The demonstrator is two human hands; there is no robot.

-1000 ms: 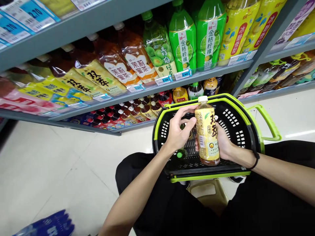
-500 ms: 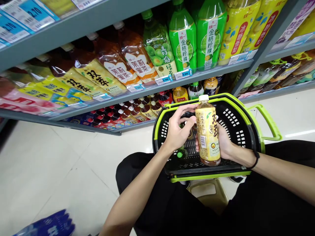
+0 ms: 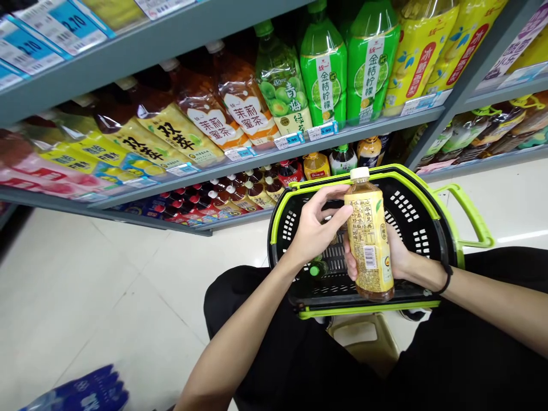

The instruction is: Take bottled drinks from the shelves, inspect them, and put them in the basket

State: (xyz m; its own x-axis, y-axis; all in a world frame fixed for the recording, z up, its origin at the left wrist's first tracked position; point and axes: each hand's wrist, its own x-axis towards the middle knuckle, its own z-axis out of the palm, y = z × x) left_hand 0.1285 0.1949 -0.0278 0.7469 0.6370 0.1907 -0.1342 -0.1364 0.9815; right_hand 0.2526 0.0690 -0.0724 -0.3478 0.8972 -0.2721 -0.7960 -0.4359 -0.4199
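A bottle of tea [image 3: 369, 242] with a white cap and a yellow label is held over the basket, tilted slightly. My right hand [image 3: 398, 251] wraps round it from behind and the right side, with fingertips showing at its left edge. At the bottle's upper left, my left hand [image 3: 319, 220] grips it between thumb and fingers; the thumb lies on the label and the other fingertips are partly hidden. Small print and a barcode face me. Below is a black and lime-green shopping basket [image 3: 445, 234], where a green-capped bottle [image 3: 317, 268] lies.
Shelves [image 3: 265, 149] of large drink bottles run across in front, with price tags [image 3: 289, 140] along the edge. Smaller bottles [image 3: 240, 197] stand on the bottom shelf. A stool [image 3: 363, 342] is under the basket. A blue-wrapped bottle pack [image 3: 85, 391] lies on the floor at lower left.
The bottle has turned in my hands, so its large characters have swung out of sight and the small print and barcode face me. It sits slightly lower and further right.
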